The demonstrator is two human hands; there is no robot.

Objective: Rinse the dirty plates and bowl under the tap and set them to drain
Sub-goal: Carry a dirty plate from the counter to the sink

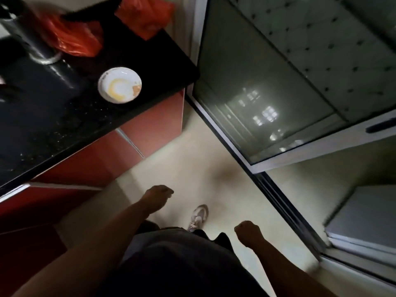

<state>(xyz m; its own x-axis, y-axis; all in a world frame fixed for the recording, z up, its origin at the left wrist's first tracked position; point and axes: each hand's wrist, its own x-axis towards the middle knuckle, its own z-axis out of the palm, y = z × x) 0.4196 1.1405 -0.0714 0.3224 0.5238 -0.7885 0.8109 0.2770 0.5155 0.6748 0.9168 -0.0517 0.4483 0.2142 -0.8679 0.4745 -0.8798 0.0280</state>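
Left hand [159, 195] clenched, empty | right hand [247, 232] clenched, empty - both low over floor [192, 163] | dirty plate [120, 85] flat on black counter [53, 116] near its corner - well apart from hands

black counter [53, 129] over red cabinets [150, 129], pale floor [192, 163], probably a glass door [267, 93].

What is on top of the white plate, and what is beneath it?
On the plate: an orange-brown ring of residue and a smear at its right rim; no other dish. It sits on the counter; the patch beneath is covered.
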